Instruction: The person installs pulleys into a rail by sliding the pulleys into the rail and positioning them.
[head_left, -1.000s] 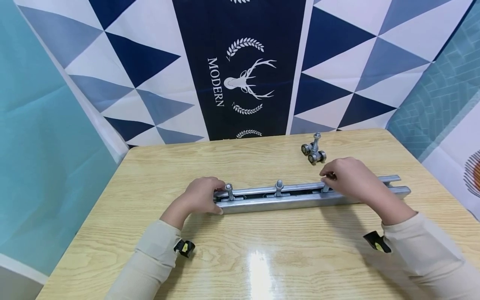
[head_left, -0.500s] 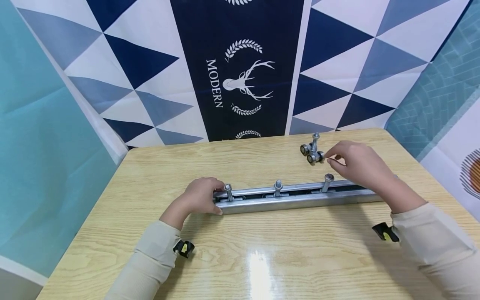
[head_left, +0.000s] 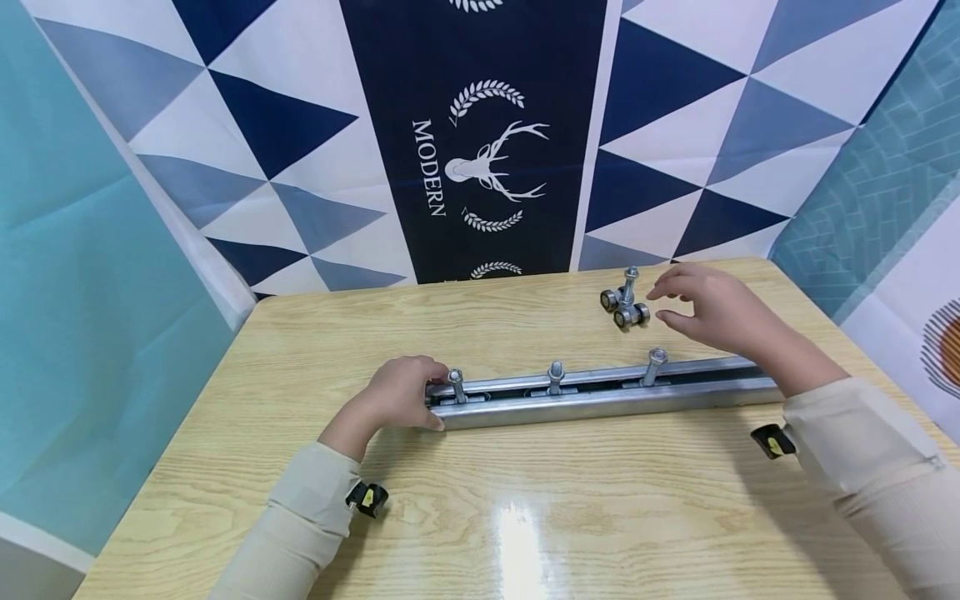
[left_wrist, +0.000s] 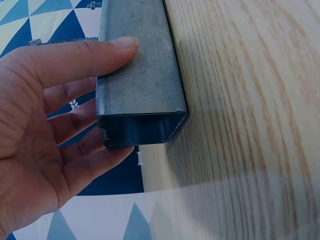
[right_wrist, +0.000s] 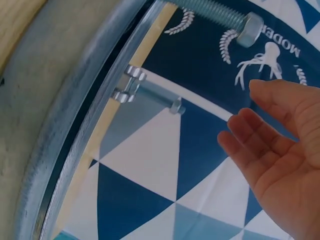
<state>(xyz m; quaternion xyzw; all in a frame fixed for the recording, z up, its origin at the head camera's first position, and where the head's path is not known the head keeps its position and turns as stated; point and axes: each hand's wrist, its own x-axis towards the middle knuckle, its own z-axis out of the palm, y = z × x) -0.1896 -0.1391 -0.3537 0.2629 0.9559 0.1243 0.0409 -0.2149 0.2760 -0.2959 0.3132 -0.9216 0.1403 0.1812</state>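
A metal channel rail (head_left: pixel 600 407) lies across the table, its slot facing up. Three bolts stand up from the slot: a left bolt (head_left: pixel 457 386), a middle bolt (head_left: pixel 556 377) and a right bolt (head_left: pixel 653 367). My left hand (head_left: pixel 397 392) grips the rail's left end, thumb on the near side and fingers on the far side; in the left wrist view the rail's open end (left_wrist: pixel 142 129) shows. Behind the rail stands a four-wheeled roller trolley (head_left: pixel 626 300) with an upright bolt. Just right of it, my right hand (head_left: pixel 708 307) hovers with parted fingers, holding nothing.
The wooden table (head_left: pixel 360 517) ends at a patterned cloth backdrop (head_left: pixel 480 167) just behind the trolley. Beneath my right forearm, the rail's right end is hidden in the head view.
My right hand has let go of the right bolt in the rail, moving up and back to beside the trolley, its fingers spreading. The left hand stays on the rail.
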